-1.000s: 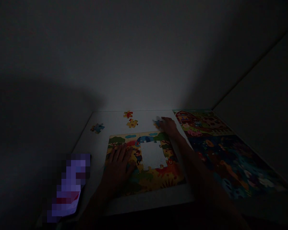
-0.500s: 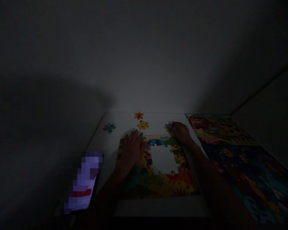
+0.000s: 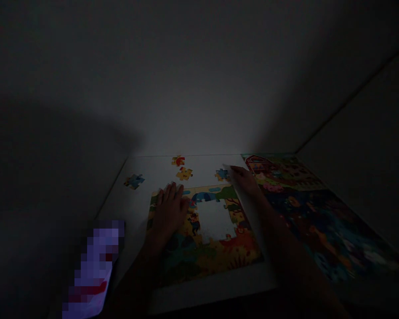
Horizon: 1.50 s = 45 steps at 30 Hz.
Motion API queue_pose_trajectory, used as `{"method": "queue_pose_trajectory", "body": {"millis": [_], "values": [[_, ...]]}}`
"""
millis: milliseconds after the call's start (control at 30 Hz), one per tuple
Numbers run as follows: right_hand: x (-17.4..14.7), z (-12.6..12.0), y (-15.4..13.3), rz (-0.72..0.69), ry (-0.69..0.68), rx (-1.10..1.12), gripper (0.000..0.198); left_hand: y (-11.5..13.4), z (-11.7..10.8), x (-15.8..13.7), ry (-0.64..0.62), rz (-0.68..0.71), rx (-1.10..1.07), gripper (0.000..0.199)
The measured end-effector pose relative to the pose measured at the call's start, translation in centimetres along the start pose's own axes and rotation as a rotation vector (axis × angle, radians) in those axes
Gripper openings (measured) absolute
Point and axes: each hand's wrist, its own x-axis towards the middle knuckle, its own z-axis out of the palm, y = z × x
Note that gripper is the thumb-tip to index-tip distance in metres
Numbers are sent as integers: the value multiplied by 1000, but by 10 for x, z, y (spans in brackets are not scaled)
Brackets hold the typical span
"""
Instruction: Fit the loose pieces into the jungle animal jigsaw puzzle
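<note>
A partly assembled jigsaw puzzle (image 3: 186, 270) with a colourful animal scene lies on the white tabletop, with a gap in its middle. My left hand (image 3: 169, 210) rests flat on its upper left part, fingers stretched past the top edge. Beyond the puzzle's upper right corner is my right hand (image 3: 244, 179), its fingers drawn together beside a loose blue puzzle piece (image 3: 221, 174). A pale shape shows at those fingertips; the dim light hides what it is. Farther back lie a yellow piece (image 3: 184, 173) and a red-and-yellow piece (image 3: 178, 161).
Another bluish puzzle piece (image 3: 134, 181) lies at the back left. A lit phone (image 3: 93, 270), partly pixelated, is at the front left. To the right are a farm picture (image 3: 279, 173) and a dark blue sea picture (image 3: 319, 226). A wall (image 3: 193, 88) rises behind the table.
My right hand has drawn off the blue piece to its right, leaving more of it uncovered. My left hand stays on the puzzle. The whole view has shifted, with things appearing farther left.
</note>
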Motion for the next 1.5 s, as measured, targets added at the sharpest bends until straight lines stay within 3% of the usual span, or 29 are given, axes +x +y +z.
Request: {"method": "queue_pose_trajectory", "body": {"millis": [100, 267, 433, 733, 967, 1100, 1233, 1367, 1500], "values": [[1, 2, -2, -27, 58, 2, 49, -2, 2, 2, 4, 7, -14, 51], [5, 4, -9, -125, -49, -212, 43, -2, 1, 3, 23, 13, -27, 50], [7, 6, -14, -136, -108, -373, 55, -1, -2, 2, 15, 0, -22, 48], [6, 1, -13, -118, -113, -293, 52, -1, -3, 2, -17, -20, -59, 46], [11, 11, -1, -107, -39, -286, 52, 1, -4, -1, -5, -30, -42, 43], [17, 13, 7, -100, -56, -370, 53, 1, -4, -2, -29, -47, -42, 43], [15, 8, 13, -109, -78, -283, 50, 1, -6, -2, -38, -52, -62, 43], [10, 6, 5, -94, -74, -176, 60, 1, -5, -2, -9, -55, -91, 41], [12, 10, -9, -73, -22, -276, 56, 1, -2, -3, 32, -45, -92, 40]]}}
